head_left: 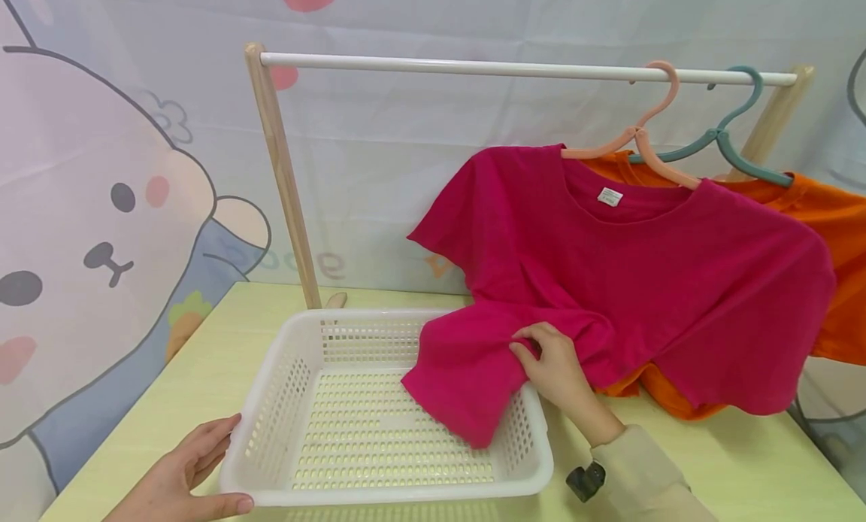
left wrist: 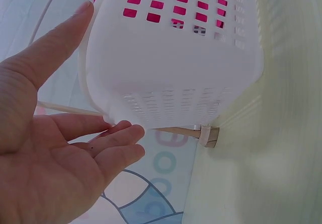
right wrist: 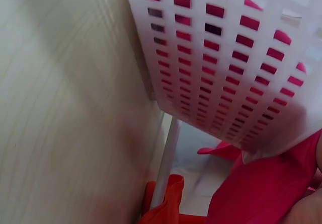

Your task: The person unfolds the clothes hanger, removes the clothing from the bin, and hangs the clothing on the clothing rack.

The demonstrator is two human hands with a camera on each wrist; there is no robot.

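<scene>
A magenta T-shirt (head_left: pixel 609 281) hangs on a pink hanger (head_left: pixel 652 123), its lower part draped over the right rim into a white plastic basket (head_left: pixel 386 496). My right hand (head_left: pixel 558 364) pinches the shirt's cloth between thumb and fingers above that rim. In the right wrist view, only part of this hand shows at the right edge, beside the magenta cloth (right wrist: pixel 261 189). At the basket's front left corner is my left hand (head_left: pixel 179 473), thumb at the front rim and fingers along the left side. The left wrist view shows its fingers (left wrist: pixel 118 156) extended, touching the basket's rim.
Behind the magenta shirt, an orange T-shirt (head_left: pixel 839 274) hangs on a teal hanger (head_left: pixel 740 131). Both hangers hook over the white rod (head_left: pixel 433 67) of a rack with wooden posts (head_left: pixel 284 176). The pale yellow table (head_left: pixel 176 386) carries the basket. A printed cloth (head_left: pixel 379 131) covers the wall.
</scene>
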